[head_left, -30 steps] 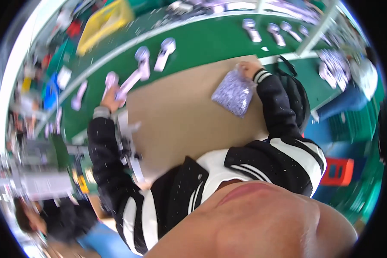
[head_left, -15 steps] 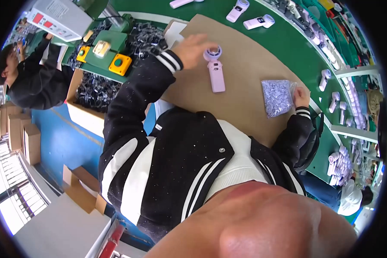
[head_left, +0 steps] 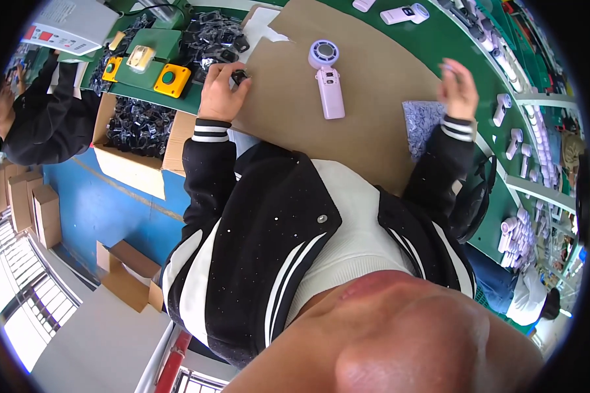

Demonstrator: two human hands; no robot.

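My left hand (head_left: 221,95) is at the left edge of the brown board, its thumb and fingers closed around a small black plastic part (head_left: 239,76). Above the board's right side I hold up my right hand (head_left: 459,90), fingers bent together and slightly blurred. A tiny pale bit shows at its fingertips, too small to name. Between the hands a lilac handheld fan (head_left: 331,95) lies on the board, its round head away from me. Beside my right wrist a clear bag of small lilac pieces (head_left: 421,124) is partly covered by the hand and sleeve.
Black parts fill a cardboard box (head_left: 134,173) at left and heap on the green bench (head_left: 196,98). A green machine with yellow-housed buttons (head_left: 172,80) stands there. More lilac fans (head_left: 400,14) lie beyond the board (head_left: 373,72). A co-worker (head_left: 46,124) is at far left.
My left hand has left the fan's head, moved left and now holds a black part. My right hand has risen from the bag's edge. The fan appears higher in view.
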